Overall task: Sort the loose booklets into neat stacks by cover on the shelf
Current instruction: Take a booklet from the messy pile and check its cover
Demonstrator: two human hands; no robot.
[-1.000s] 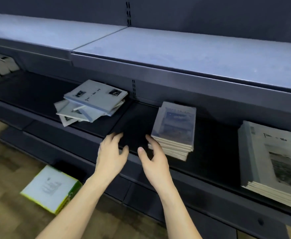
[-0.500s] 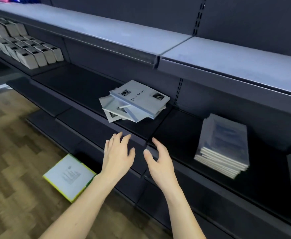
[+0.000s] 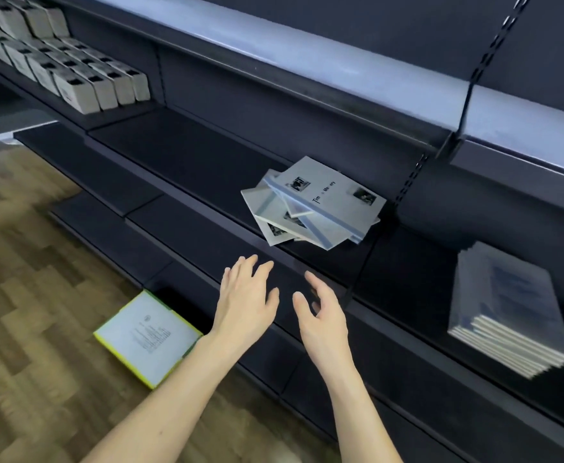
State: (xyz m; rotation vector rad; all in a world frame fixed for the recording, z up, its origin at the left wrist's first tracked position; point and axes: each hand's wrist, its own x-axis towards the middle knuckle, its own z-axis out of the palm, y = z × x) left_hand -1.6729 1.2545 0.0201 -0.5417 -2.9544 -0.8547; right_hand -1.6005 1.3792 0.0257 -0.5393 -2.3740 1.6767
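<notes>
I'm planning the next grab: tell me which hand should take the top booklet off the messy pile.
Probably the right hand: it hovers open almost straight below the messy pile of booklets. The left hand, also open, sits further left, toward the box on the floor.

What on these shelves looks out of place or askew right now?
The loose booklets lie in a skewed, fanned heap on the middle shelf, unlike the squared stack to their right. A white, yellow-edged book lies on the wooden floor below. Both hands, left hand and right hand, are open, touching nothing.
</notes>
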